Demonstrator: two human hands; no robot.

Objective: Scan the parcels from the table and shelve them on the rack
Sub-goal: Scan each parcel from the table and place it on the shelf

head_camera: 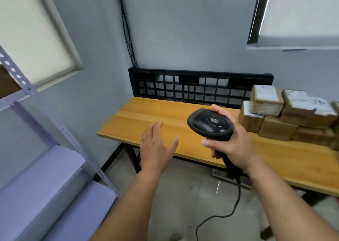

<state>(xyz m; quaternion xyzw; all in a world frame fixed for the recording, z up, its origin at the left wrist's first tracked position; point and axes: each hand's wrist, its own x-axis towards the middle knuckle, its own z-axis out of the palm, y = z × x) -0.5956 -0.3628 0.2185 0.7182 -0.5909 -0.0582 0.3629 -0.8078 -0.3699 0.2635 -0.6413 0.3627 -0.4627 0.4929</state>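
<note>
Head view: our right hand [233, 145] is clamped on one black scanner [211, 123] at centre frame. Our left hand [156, 149] is spread, holding nothing, above the table [146, 116]. Parcels [271, 112], roughly six but blurred, are stacked at right. One rack [27, 167] at left; one black grid panel [192, 86] behind the table.

The parcels' [291, 112] labels are too blurred to read.

wooden table [146, 116], cardboard parcels [278, 128], plastic scanner [211, 124]
</note>
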